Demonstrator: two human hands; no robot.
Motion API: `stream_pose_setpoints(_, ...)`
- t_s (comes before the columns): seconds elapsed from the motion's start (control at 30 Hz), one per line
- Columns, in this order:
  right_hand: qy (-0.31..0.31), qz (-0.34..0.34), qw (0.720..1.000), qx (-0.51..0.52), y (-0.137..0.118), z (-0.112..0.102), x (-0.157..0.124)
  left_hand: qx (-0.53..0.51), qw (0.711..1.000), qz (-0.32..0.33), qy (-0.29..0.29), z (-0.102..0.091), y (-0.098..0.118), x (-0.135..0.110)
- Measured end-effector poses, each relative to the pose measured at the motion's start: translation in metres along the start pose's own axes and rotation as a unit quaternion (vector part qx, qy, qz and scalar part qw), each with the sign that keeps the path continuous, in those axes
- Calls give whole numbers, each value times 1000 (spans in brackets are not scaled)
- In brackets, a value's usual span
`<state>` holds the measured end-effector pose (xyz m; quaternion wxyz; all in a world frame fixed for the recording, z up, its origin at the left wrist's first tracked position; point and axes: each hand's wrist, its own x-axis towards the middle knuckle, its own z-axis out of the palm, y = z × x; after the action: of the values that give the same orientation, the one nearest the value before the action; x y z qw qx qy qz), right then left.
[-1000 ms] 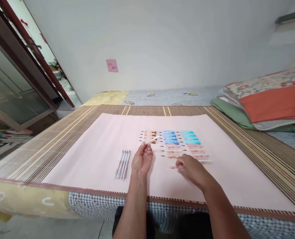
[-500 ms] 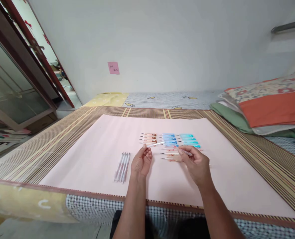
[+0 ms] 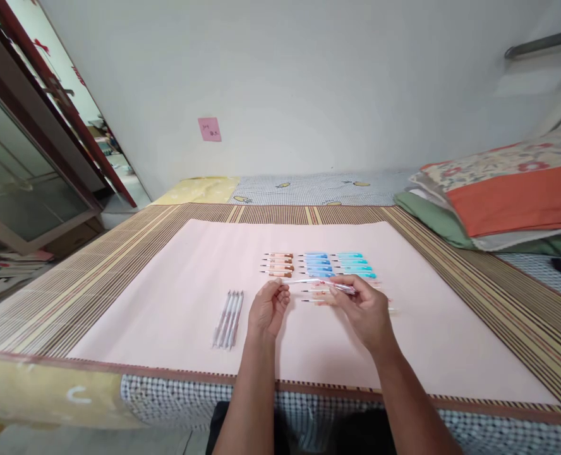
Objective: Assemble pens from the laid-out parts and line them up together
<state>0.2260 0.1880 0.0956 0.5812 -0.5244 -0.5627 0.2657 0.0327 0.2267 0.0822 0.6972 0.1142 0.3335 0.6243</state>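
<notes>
Okay, white refill [image 3: 300, 281], probably, is held above the pink sheet [image 3: 162, 297], left hand's [image 3: 265, 311] fingers pinching its left end, other end toward the clear barrel [image 3: 347, 289] clamped in the right hand's [image 3: 366, 311] fingers; can't tell if they touch. Reads as the insertion step: next move calls for lining up both axes, then a straight push, no bending. Brown pens [image 3: 279, 265], blue pens [image 3: 314, 265] and teal pens [image 3: 354, 265] lie just beyond, white pens [image 3: 228, 319] left of the left hand.
</notes>
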Motion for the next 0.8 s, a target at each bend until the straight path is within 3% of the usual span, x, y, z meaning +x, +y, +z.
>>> stream_pose_setpoints(0.33,-16,-28,999,-27,-2,-2,0,9,1000,7,-20,-4,-1,2)
stream_pose_setpoints(0.57,-76,-49,996,-11,-11,4,0,85,993,24,-78,2,1,-6)
stream_pose_setpoints(0.8,-82,-31,996,-18,-12,4,-1,165,981,21,-95,0,4,-8)
